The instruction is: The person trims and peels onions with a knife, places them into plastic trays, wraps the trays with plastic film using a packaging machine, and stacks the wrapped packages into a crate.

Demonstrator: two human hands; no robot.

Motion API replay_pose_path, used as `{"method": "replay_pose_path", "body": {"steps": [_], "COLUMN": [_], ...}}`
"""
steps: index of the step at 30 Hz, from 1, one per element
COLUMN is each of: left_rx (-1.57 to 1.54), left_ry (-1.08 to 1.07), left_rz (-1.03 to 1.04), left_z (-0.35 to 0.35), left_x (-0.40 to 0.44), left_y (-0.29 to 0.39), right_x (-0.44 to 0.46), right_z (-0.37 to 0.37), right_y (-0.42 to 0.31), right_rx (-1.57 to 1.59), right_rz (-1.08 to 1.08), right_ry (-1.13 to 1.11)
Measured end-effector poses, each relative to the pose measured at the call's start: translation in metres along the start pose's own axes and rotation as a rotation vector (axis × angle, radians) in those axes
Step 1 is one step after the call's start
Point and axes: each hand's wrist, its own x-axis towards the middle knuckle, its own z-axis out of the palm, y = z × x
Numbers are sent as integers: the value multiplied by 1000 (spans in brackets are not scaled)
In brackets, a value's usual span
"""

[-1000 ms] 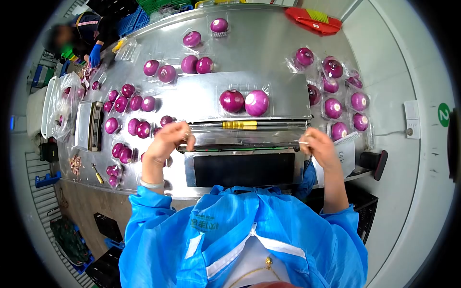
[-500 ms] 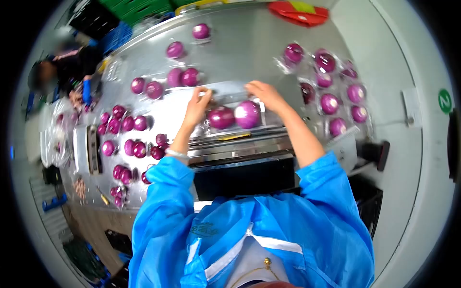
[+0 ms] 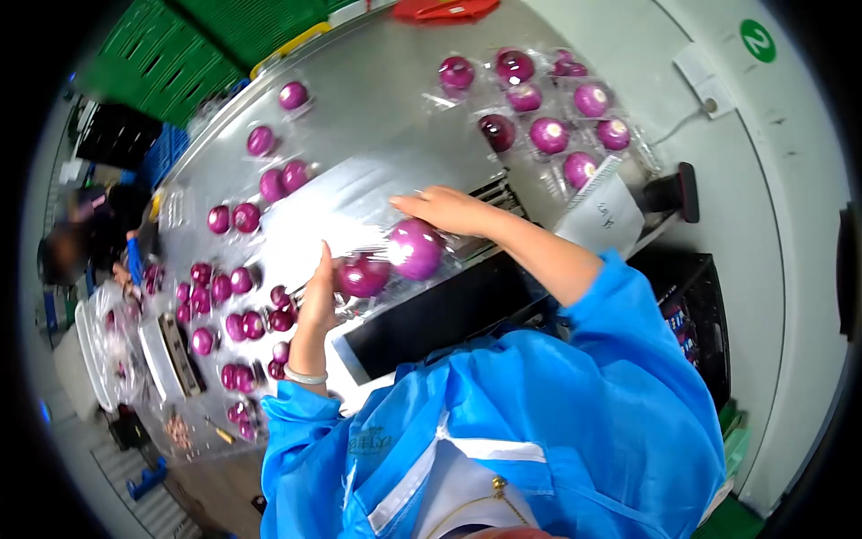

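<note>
Two red onions lie side by side in clear plastic film in front of me, a darker onion [image 3: 364, 275] on the left and a larger, paler onion [image 3: 416, 250] on the right. My left hand [image 3: 318, 298] is against the outer side of the darker one, thumb pointing up, its other fingers partly hidden. Across the far side of the paler onion stretches my right hand [image 3: 442, 210], fingers extended. Beneath the onions is a wrapping machine with a black front panel [image 3: 440, 314]; bright film [image 3: 314, 211] lies beyond.
Wrapped onions [image 3: 549, 136] crowd the right of the metal table [image 3: 395, 99]. More onions [image 3: 294, 176] are spread to the left, near a second wrapping device [image 3: 171, 355]. A red bag [image 3: 444, 9] lies at the far edge. Another person [image 3: 112, 229] is at far left.
The two onions have come toward my body, over the machine's front. My hands have moved with them, the left lower beside the darker onion. The view has turned.
</note>
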Motion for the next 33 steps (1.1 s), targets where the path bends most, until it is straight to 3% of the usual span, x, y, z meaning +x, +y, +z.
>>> {"method": "replay_pose_path", "body": {"steps": [2, 4, 6, 8, 11, 12, 14, 15, 17, 18, 20, 21, 22, 24, 26, 28, 31, 33], "left_rx": [17, 126, 130, 358, 656, 769, 535, 486, 181, 43, 63, -148, -156, -170, -52, 343, 774, 1123], "left_ry": [50, -51, -22, 6, 197, 287, 326, 407, 310, 266, 262, 208, 229, 271, 334, 363, 325, 298], "left_rz": [17, -49, 83, 130, 403, 394, 258, 313, 444, 559, 600, 498, 483, 456, 522, 664, 581, 827], "left_z": [4, 9, 27, 30, 39, 38, 31, 31, 21, 22, 31, 40, 38, 27, 18, 14, 27, 38], "left_x": [-11, -36, -42, -30, -23, -23, -28, -40, -36, -36, -36, -45, -45, -41, -38, -35, -27, -13], "left_y": [-49, -77, -115, -143, -154, -154, -155, -149, -174, -183, -192, -187, -188, -187, -180, -179, -180, -189], "right_x": [-48, -69, -81, -78, -72, -72, -83, -91, -103, -104, -106, -107, -109, -132, -174, -200, -205, -179], "right_z": [21, 42, 66, 88, 107, 110, 113, 116, 118, 127, 144, 152, 159, 156, 153, 163, 198, 231], "right_y": [2, 31, 62, 95, 125, 131, 142, 147, 162, 167, 167, 163, 161, 157, 138, 152, 208, 248], "right_rx": [89, -24, -71, 17, 116, 89, 111, 151, 249, 440, 636, 684, 731, 671, 578, 578, 358, 268], "right_rz": [-229, -26, -3, -71, -40, -7, 72, 68, 64, -78, -121, -83, -45, -41, -23, -36, 131, 175], "right_ry": [121, 16, 20, 70, 149, 177, 240, 334, 450, 551, 625, 651, 677, 827, 906, 1030, 1193, 1336]}}
